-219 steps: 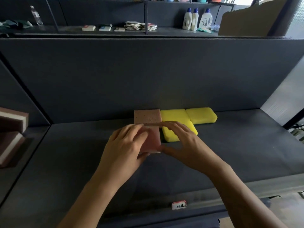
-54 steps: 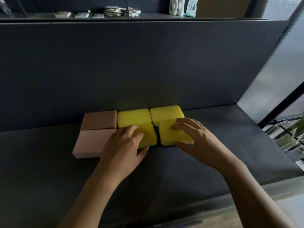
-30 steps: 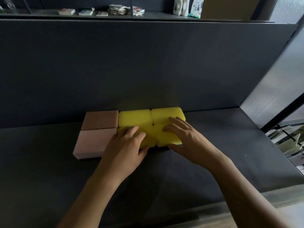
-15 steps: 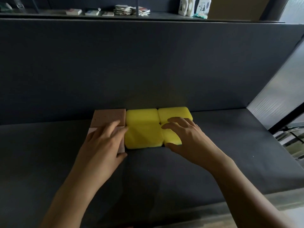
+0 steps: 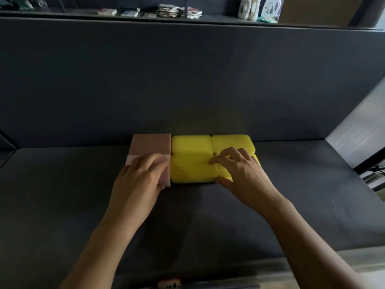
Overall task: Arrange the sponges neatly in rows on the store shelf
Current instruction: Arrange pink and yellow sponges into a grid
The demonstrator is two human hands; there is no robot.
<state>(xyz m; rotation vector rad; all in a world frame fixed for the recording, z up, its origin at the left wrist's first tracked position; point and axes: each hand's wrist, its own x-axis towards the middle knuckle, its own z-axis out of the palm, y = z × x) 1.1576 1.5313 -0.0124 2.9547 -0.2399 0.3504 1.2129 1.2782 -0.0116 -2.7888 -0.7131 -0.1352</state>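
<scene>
Two pink sponges and several yellow sponges lie in two rows on the dark shelf (image 5: 302, 195), against its back wall. The back pink sponge (image 5: 150, 143) touches the back left yellow sponge (image 5: 191, 143), which touches the back right yellow sponge (image 5: 232, 141). My left hand (image 5: 139, 182) lies flat over the front pink sponge (image 5: 130, 159) and hides most of it. The front left yellow sponge (image 5: 192, 168) sits bare. My right hand (image 5: 241, 174) rests on the front right yellow sponge (image 5: 226, 175), fingers bent over its top and thumb at its front edge.
A grey side panel (image 5: 358, 132) closes the shelf on the right. Above the back wall, a higher shelf holds detergent bottles (image 5: 251, 8), a cardboard box (image 5: 316, 10) and small packets (image 5: 179, 12). A price tag (image 5: 168, 283) sits on the front lip.
My left hand has moved from the front left yellow sponge onto the front pink sponge. The front yellow sponges now sit close together. My right hand has stayed on the front right sponge.
</scene>
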